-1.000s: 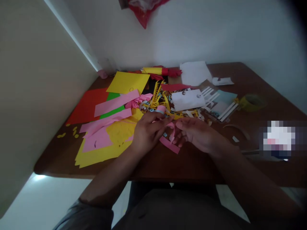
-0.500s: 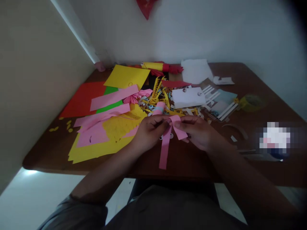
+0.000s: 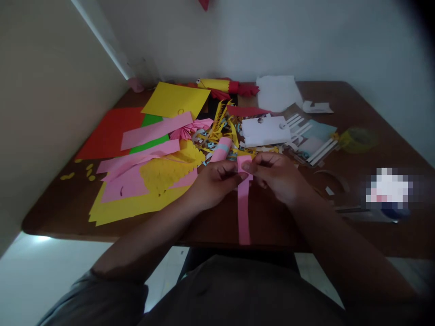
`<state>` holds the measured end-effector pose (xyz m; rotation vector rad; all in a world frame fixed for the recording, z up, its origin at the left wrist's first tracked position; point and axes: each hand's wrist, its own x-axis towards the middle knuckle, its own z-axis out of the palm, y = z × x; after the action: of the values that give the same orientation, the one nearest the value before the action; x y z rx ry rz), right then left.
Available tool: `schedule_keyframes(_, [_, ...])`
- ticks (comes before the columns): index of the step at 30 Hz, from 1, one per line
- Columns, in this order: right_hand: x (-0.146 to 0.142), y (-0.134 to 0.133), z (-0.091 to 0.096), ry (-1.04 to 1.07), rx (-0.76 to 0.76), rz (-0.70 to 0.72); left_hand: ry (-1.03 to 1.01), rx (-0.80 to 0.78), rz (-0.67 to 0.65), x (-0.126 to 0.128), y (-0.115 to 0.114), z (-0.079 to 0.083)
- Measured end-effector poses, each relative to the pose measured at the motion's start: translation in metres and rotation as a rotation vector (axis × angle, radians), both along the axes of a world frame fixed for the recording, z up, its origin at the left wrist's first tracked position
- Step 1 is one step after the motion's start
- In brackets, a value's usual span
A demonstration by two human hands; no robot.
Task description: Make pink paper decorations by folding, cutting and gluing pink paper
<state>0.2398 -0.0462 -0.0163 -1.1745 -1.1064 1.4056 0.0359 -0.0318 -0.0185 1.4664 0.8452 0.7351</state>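
The strip is located between the hands, above the near part of the desk. Its top end appears doubled over at fingertip level; its long free end extends down toward the near edge of the desk. Contact between the free end and the desk cannot be determined.

The left hand is positioned at the left side of the strip. Thumb and forefinger are closed in a pinch on the paper, just below the top end; the other fingers are curled.

The right hand is positioned at the right side of the strip. Its thumb presses on the front of the doubled part; its fingers are bent and partly hidden.

The tube lies just beyond the left hand, apart from the strip. The scraps lie beyond the tube. The white card lies beyond the right hand, with the tape farther right. The yellow sheets lie to the left of the left hand.
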Motion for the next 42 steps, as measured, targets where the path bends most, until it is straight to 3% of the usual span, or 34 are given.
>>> schedule_keyframes(4, [0.004,0.004,-0.003,-0.004,0.051,-0.068,-0.028,-0.024,-0.073,0.0,0.002,-0.004])
schedule_keyframes(11, [0.011,0.004,-0.003,-0.046,0.076,0.004,-0.159,-0.095,-0.148,0.003,0.004,0.003])
schedule_keyframes(23, [0.007,0.002,0.002,0.01,0.057,0.003,-0.197,-0.098,-0.106,0.003,0.006,-0.009])
schedule_keyframes(36, [0.011,0.008,-0.007,0.058,0.072,-0.173,-0.147,-0.291,-0.048,0.005,-0.002,-0.004])
schedule_keyframes(42, [0.007,0.006,-0.008,0.075,0.074,-0.176,-0.128,-0.275,-0.02,0.005,-0.003,-0.007])
